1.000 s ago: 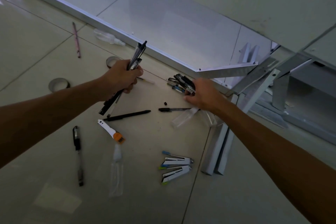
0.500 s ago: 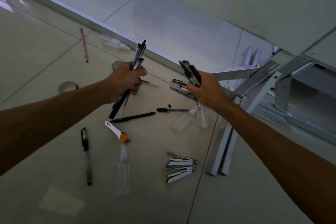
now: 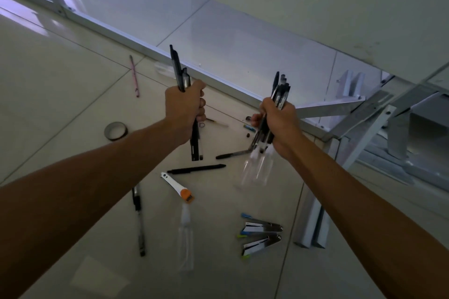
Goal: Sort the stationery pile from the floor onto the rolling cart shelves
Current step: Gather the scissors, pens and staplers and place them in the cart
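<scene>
Right hand (image 3: pixel 277 120) now raised, grip full of dark pens (image 3: pixel 279 94); left hand (image 3: pixel 184 109) likewise.

Both arms stretched forward, each fist upright: left hand (image 3: pixel 185 107) and right hand (image 3: pixel 277 120) both curled in a tight grip.

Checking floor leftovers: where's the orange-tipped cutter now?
Head view, floor centre: the cutter lies between the two forearms, just below a black pen and above a clear bottle.
</scene>
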